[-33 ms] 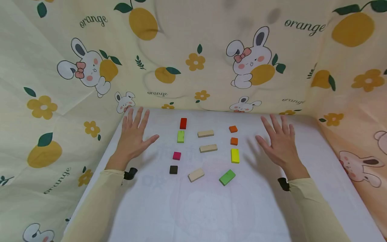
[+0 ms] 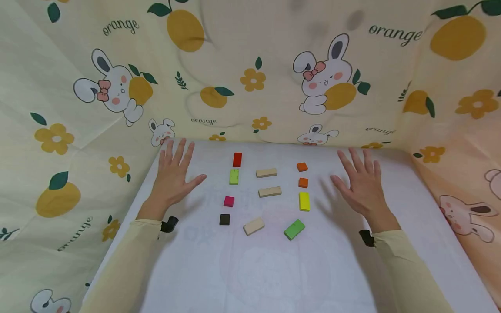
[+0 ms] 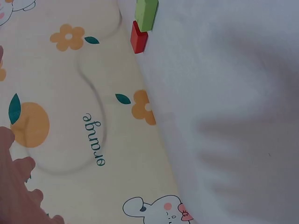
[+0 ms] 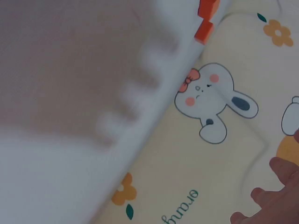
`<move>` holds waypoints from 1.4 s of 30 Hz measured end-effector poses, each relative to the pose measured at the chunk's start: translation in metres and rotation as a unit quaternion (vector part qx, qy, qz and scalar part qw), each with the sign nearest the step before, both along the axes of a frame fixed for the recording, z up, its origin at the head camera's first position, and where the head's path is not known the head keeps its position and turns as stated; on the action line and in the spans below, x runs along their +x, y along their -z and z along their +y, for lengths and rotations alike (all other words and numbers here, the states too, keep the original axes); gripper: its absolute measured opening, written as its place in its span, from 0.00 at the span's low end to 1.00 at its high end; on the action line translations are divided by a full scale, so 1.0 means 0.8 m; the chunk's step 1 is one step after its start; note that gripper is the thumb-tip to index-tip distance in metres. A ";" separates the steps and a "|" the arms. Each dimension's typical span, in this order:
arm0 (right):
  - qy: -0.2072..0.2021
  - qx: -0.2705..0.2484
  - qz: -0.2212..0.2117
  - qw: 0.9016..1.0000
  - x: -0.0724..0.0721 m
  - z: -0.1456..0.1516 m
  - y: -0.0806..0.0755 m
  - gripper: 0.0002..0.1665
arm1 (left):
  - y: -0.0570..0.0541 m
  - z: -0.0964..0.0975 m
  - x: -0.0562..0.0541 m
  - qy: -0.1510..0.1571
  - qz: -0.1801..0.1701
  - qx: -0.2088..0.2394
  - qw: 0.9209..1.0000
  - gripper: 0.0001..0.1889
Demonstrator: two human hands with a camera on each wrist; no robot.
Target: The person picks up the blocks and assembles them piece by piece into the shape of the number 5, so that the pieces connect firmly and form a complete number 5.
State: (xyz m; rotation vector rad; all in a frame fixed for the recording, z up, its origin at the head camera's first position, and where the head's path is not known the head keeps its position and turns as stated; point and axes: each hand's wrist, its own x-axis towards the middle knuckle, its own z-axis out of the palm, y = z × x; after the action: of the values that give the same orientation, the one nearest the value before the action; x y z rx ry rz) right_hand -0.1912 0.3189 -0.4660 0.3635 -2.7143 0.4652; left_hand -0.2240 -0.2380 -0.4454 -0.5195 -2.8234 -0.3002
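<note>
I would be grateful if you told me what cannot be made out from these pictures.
Left hand: left wrist view, mostly cut off by the left and bottom edges.
Right hand: right wrist view, cut off by the right and bottom edges.
Light green block: left wrist view, cut off by the top edge.
Upper orange block: right wrist view, cut off by the top edge.
Black block: head view, underside hidden against the table.

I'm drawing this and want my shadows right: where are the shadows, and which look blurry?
Head view: soft grey shadows lie beside the left hand and the right hand on the white tabletop; left wrist view: shadow stripes look faint and blurry; right wrist view: a wide, brownish-grey shadow has fuzzy, finger-like edges.
</note>
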 end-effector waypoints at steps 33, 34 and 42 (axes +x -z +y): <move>-0.076 -0.198 -0.118 0.970 -0.049 -0.069 -0.024 0.38 | 0.014 0.035 -0.059 0.038 -0.168 0.341 0.924 0.52; -0.077 -0.200 -0.122 0.969 -0.052 -0.071 -0.023 0.38 | 0.014 0.036 -0.061 0.040 -0.168 0.344 0.923 0.52; -0.071 -0.199 -0.152 0.965 -0.059 -0.080 -0.017 0.38 | 0.013 0.046 -0.069 0.043 -0.192 0.355 0.914 0.50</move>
State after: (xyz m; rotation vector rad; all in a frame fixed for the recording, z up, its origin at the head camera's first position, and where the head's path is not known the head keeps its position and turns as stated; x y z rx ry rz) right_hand -0.2387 0.2546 -0.4522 0.4026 -2.7951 1.1713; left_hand -0.2789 -0.2011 -0.4562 -0.4422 -2.7424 -1.5134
